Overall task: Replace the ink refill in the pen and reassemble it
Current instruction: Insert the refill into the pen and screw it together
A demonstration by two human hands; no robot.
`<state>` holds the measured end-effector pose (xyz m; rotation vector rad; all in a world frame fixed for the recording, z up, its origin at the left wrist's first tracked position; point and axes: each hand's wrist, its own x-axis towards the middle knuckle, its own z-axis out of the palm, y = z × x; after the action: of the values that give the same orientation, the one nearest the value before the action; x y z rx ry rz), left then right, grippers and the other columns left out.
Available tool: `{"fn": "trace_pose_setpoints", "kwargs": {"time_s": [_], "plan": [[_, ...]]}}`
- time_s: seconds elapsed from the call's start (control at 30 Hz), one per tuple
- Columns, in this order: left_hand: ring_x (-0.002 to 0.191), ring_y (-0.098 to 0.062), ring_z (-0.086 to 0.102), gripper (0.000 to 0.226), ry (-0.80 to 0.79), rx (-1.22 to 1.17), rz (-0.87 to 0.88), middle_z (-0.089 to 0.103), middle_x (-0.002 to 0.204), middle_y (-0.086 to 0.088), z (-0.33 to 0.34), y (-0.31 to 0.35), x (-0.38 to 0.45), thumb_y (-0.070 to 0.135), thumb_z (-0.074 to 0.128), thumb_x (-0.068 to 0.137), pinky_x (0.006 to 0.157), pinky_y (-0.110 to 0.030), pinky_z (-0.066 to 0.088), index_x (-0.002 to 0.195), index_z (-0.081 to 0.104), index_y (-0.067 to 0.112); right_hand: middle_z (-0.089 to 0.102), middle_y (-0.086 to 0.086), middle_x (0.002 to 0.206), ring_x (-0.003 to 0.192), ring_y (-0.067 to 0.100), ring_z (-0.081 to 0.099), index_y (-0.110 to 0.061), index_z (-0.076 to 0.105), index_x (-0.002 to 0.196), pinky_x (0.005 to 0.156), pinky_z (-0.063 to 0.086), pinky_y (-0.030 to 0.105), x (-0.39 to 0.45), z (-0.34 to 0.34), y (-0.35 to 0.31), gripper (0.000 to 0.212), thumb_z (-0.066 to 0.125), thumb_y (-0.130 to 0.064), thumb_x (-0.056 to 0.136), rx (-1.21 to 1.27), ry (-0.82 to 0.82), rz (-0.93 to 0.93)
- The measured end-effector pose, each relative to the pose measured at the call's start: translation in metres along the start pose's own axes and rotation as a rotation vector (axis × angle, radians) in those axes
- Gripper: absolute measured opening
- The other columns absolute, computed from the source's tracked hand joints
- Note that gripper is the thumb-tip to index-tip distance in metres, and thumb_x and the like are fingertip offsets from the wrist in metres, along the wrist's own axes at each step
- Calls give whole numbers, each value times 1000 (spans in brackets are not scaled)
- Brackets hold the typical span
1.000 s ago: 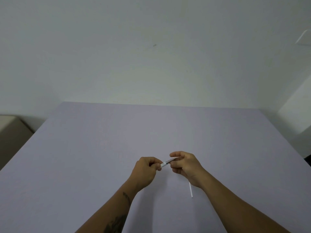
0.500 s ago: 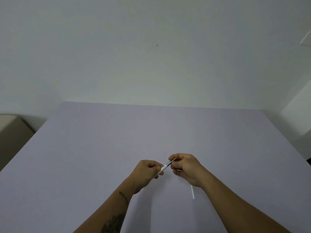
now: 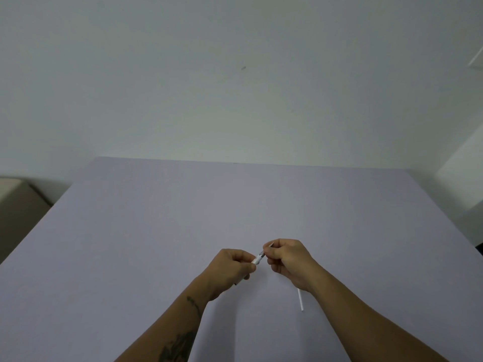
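A white pen barrel (image 3: 256,259) pokes out of my left hand (image 3: 231,267), which is closed around it; its dark rear end shows below the fist. My right hand (image 3: 290,262) pinches the pen's dark tip section (image 3: 262,254), which meets the barrel's open end; a thin point sticks out past the fingers. Both hands hover just above the table (image 3: 183,231). A thin white refill tube (image 3: 300,300) lies on the table below my right wrist, partly hidden by it.
The lilac table runs to a far edge against a plain white wall (image 3: 235,87). A beige box (image 3: 15,199) stands off the table's left side. A white surface (image 3: 462,178) stands at the right.
Both hands have stayed close together on the pen. The tip section has tilted more upright and the gap between the hands is a little smaller.
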<state>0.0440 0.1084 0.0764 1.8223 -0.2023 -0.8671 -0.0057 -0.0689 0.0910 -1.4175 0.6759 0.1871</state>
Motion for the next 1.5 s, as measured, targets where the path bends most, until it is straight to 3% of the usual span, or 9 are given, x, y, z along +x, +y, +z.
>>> {"fn": "trace_pose_setpoints", "kwargs": {"time_s": [0.3,0.4,0.57,0.9,1.1,1.3,1.5], "plan": [[81,-17,63,34,-29,79,-1,74,86,-3,-5,-8,1,14,51,94,74,-30,54,80,77,30,66,9,77,72,19,61,-3,73,99,65,54,27,0,7,-4,23,56,9,89,-21,-80,35],[83,-18,62,32,-17,78,6,73,88,-1,-8,-8,1,14,50,96,71,-27,53,84,77,28,63,9,75,67,19,60,-2,70,104,61,52,29,1,10,-3,21,58,8,89,68,-114,64],[82,-18,59,28,-7,84,17,72,90,-3,-14,-8,0,16,52,95,64,-22,50,88,78,23,61,7,74,69,18,58,-3,70,94,59,50,28,3,16,-1,9,63,-9,92,29,-109,82],[81,-18,58,28,15,107,16,74,96,-11,-17,-16,3,18,56,91,66,-24,49,77,79,28,65,9,86,76,21,62,-9,74,103,66,52,31,-1,18,-4,24,56,3,91,33,-121,105],[82,-19,58,29,27,117,8,74,97,-11,-17,-18,4,19,58,91,66,-23,49,73,78,27,63,9,87,81,22,59,-7,70,100,67,50,31,-3,23,-1,13,64,-15,93,-48,-69,123],[81,-19,56,25,24,135,7,72,99,-17,-17,-17,2,18,58,90,64,-22,46,77,78,23,65,11,93,82,21,62,-7,74,102,68,52,31,-7,24,-2,21,55,-1,95,-10,-83,116],[81,-18,56,29,27,137,27,72,94,-13,-17,-13,1,16,59,89,63,-21,47,70,76,29,66,8,91,80,21,61,-10,70,99,70,52,32,-11,26,-1,10,65,-12,91,-53,-96,111]]}}
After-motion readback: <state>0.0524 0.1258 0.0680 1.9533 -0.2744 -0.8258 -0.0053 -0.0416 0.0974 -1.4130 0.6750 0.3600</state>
